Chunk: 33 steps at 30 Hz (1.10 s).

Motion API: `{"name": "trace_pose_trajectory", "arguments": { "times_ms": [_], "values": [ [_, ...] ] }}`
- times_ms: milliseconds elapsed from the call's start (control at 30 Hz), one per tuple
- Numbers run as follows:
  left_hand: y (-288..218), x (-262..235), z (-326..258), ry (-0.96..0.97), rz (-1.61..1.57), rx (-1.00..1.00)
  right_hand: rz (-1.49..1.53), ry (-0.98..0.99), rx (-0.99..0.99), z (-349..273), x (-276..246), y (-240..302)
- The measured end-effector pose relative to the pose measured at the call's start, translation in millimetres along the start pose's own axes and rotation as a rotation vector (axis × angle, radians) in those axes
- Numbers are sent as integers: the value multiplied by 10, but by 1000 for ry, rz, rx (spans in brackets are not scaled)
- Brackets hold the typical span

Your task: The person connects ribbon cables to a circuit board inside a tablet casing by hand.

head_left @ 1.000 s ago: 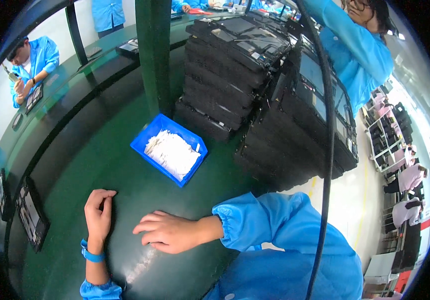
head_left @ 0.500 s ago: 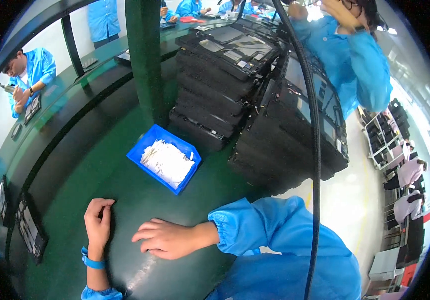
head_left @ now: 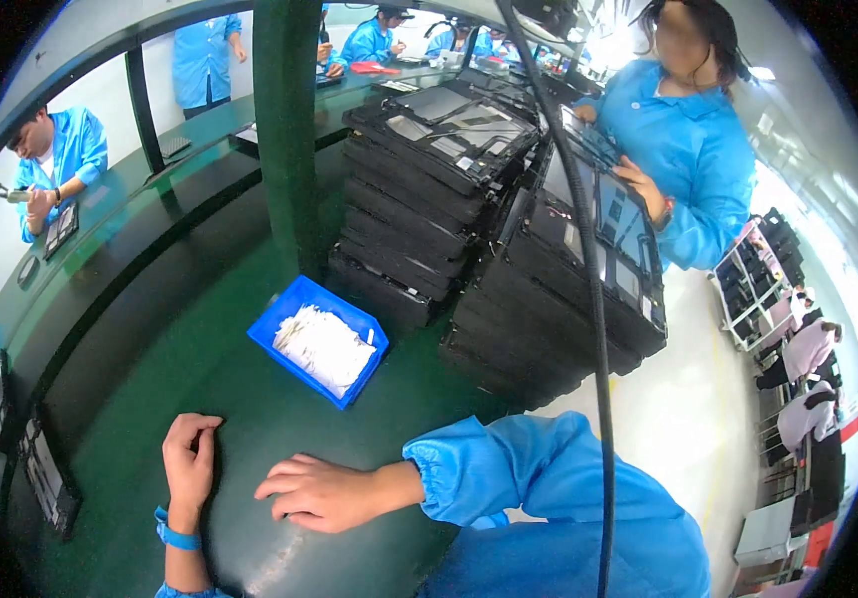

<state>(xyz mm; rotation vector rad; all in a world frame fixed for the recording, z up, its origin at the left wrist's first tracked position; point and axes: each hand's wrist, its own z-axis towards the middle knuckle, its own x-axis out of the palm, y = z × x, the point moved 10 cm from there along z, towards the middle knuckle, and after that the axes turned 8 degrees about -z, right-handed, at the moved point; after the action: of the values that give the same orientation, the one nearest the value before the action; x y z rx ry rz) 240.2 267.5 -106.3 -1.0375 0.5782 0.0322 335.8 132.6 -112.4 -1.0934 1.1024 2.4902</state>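
My left hand (head_left: 190, 460) rests on the green table (head_left: 250, 448), its fingers curled in and pressed together with nothing seen in them. A blue wrist strap (head_left: 178, 530) circles that wrist. To its right, palm down on the tabletop, lies my right hand (head_left: 329, 493); its fingers are stretched and a little apart, and it holds nothing. Beyond both hands stands a blue plastic bin (head_left: 367, 371), touched by neither. A heap of small white strips (head_left: 321, 344) fills much of it.
Two tall stacks of black laptop-like panels (head_left: 399, 199) (head_left: 539, 299) stand behind the bin. A co-worker (head_left: 688, 149) has hands on the right stack. A green post (head_left: 285, 149) rises at the back; a black cable (head_left: 588, 249) hangs in front. Another panel (head_left: 47, 478) lies far left.
The co-worker at the right has lowered both hands from near the head onto the right stack. My view has shifted slightly; my own hands stay in place on the table.
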Motion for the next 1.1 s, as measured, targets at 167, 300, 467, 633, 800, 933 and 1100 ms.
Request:
{"name": "trace_pose_trajectory", "arguments": {
  "times_ms": [167, 300, 467, 633, 800, 933, 1100],
  "values": [
    [32, 26, 20, 1, -28, -18, -17, -2, 7, -17, 15, -14],
    [-14, 24, 13, 11, 22, 2, -9, 13, 8, -9, -2, -1],
    [-15, 12, -8, 7, 12, -15, 7, 11, 5, -19, -4, 18],
    [-33, 44, 0, 18, 16, 1, 8, 7, 12, -25, -4, 14],
    [30, 16, -3, 6, -17, -41, 3, 9, -4, -9, -3, 6],
    [-38, 43, 14, 14, 19, -3, -4, 3, 8, -30, 20, -25],
    [29, 39, -7, 14, 12, -22, -18, 23, 2, -27, 51, -32]
  ]
}}
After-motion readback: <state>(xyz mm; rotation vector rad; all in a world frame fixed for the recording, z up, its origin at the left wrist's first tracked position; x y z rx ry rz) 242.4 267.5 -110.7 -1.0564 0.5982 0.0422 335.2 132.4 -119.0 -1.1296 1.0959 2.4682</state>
